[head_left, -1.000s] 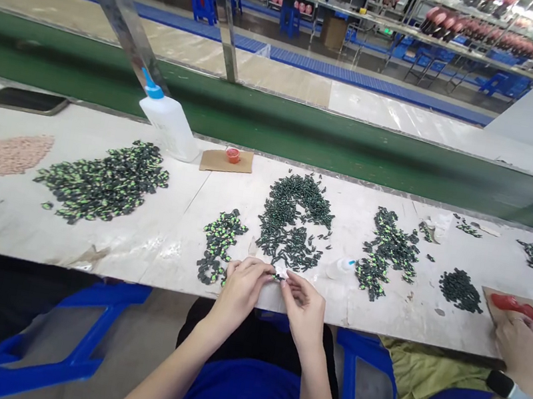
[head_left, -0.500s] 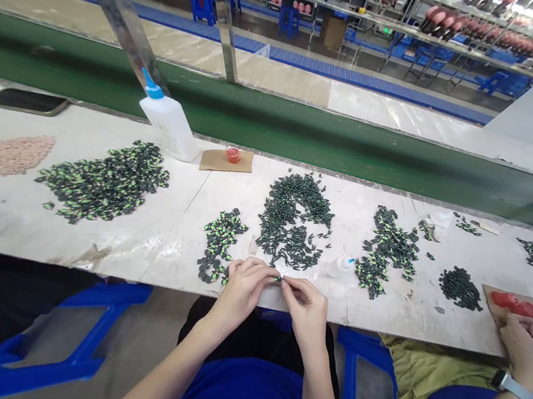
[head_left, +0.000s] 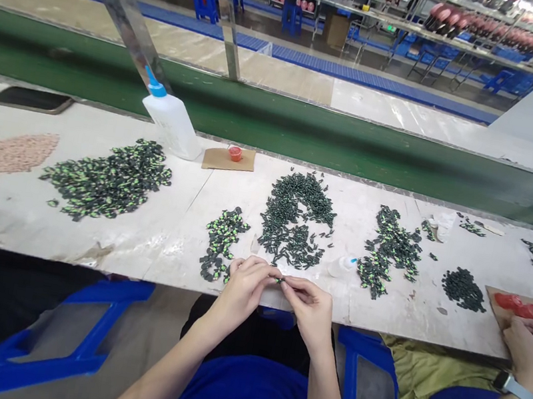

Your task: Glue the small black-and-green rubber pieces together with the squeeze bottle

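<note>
Fingertip to fingertip at the table's front edge, my left hand [head_left: 246, 289] and my right hand [head_left: 309, 305] pinch one small dark green piece [head_left: 278, 280] between them. Its exact shape is too small to make out. Beyond my hands lies a large pile of dark green rod-like pieces [head_left: 288, 220]. Left of that is a smaller heap of black-and-light-green pieces [head_left: 223, 236], close to my left hand. A small clear bottle with a blue tip [head_left: 343, 265] lies to the right of my right hand.
A white squeeze bottle [head_left: 174, 124] leans at the back, near cardboard with a red cap [head_left: 234, 153]. More piles, like the large green-black one [head_left: 112, 178], cover the white table [head_left: 158, 246]. At right, a co-worker's hand [head_left: 531, 353] is beside red items [head_left: 517, 306].
The view has shifted very slightly. Both my hands stay together over the same spot, still pinching the small piece, with only slight finger motion.
</note>
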Demonstrator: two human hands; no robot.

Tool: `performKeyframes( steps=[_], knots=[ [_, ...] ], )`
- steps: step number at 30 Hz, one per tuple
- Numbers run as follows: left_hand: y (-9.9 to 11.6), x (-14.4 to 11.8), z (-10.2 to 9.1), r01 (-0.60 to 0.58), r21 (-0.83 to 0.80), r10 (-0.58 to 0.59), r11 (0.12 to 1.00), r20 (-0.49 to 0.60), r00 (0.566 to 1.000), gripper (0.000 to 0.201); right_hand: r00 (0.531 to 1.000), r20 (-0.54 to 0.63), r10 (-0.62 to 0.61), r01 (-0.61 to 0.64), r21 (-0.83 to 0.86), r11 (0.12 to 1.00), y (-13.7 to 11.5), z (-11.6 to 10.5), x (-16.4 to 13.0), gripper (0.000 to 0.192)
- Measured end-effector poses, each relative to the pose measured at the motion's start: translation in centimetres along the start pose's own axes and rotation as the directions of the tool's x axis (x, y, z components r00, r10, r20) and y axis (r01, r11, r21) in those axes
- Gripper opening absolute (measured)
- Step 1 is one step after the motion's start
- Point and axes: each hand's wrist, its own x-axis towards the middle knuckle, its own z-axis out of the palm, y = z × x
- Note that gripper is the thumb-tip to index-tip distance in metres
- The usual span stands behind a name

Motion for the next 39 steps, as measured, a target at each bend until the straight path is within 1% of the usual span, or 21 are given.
performKeyframes(
  steps=[4, 8, 12, 17, 20, 23, 29, 35, 39],
  knots=[
    [0.1, -0.1, 0.0, -0.014, 0.031, 0.014, 0.999, 0.000, 1.000, 0.027, 0.998, -0.042, 0.042, -0.040, 0.055, 0.998, 0.3, 0.3, 0.1, 0.020],
    [0.6, -0.4, -0.1, -0.022, 0.076, 0.024, 0.997, -0.024, 0.999, 0.025, 0.996, -0.068, 0.051, -0.046, 0.067, 0.997, 0.5, 0.5, 0.1, 0.025],
    [0.9, -0.6, -0.5, -0.030, 0.082, 0.032, 0.996, -0.022, 0.999, 0.025, 0.998, -0.047, 0.045, -0.041, 0.073, 0.996, 0.3, 0.5, 0.0, 0.025],
    [0.8, -0.3, -1.5, -0.063, 0.043, 0.062, 0.997, 0.023, 0.998, 0.026, 0.998, 0.004, 0.068, -0.068, 0.099, 0.993, 0.1, 0.2, 0.1, 0.023],
    [0.8, -0.1, -1.8, -0.105, 0.057, 0.103, 0.993, 0.032, 0.994, 0.026, 0.999, 0.007, 0.049, -0.050, 0.096, 0.994, 0.1, 0.2, 0.1, 0.023],
    [1.0, -0.2, -1.7, -0.153, 0.085, 0.152, 0.985, 0.013, 0.988, 0.026, 1.000, -0.008, 0.015, -0.014, 0.076, 0.997, 0.2, 0.4, -0.1, 0.022],
    [1.3, -0.8, -1.5, -0.164, 0.137, 0.170, 0.977, -0.034, 0.985, 0.025, 1.000, 0.001, -0.026, 0.026, 0.016, 1.000, 0.5, 0.7, -0.2, 0.020],
    [0.8, -1.0, -1.3, -0.153, 0.115, 0.160, 0.982, -0.059, 0.985, 0.024, 0.998, 0.018, -0.052, 0.053, -0.017, 0.998, 1.2, 0.8, -0.1, 0.021],
    [0.8, -1.0, -0.5, -0.051, 0.054, 0.053, 0.997, -0.046, 0.998, 0.024, 0.995, 0.034, -0.093, 0.094, -0.025, 0.995, 1.5, 0.3, 0.3, 0.017]
  ],
)
